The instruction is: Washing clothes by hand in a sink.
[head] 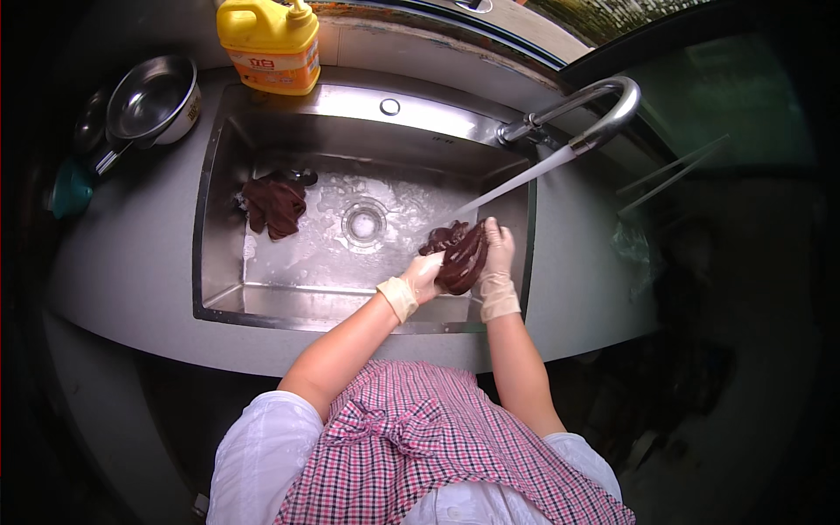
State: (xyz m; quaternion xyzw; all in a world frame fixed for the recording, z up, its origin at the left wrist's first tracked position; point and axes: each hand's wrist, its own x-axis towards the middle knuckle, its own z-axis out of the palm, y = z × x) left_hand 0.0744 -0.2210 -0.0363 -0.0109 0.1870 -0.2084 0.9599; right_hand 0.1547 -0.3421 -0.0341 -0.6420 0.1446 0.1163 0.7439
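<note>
Both of my hands wear thin pale gloves and grip a wet dark brown cloth [464, 259] over the right part of a stainless steel sink [226, 298]. My left hand [425, 275] holds its left side, fingers partly hidden by the folds. Along the right side of the cloth, my right hand [499, 249] is closed on it. A stream of water [518, 180] runs from the curved chrome faucet [607, 125] down beside the cloth. Another crumpled brown cloth [275, 207] lies at the sink's left end. Suds and water surround the drain [363, 224].
A yellow detergent jug [269, 49] stands behind the sink. Metal pans [154, 98] and a teal funnel-shaped object [71, 189] sit on the left counter [131, 243]. A clear plastic bag [633, 252] lies at the right. The counter's front edge curves before me.
</note>
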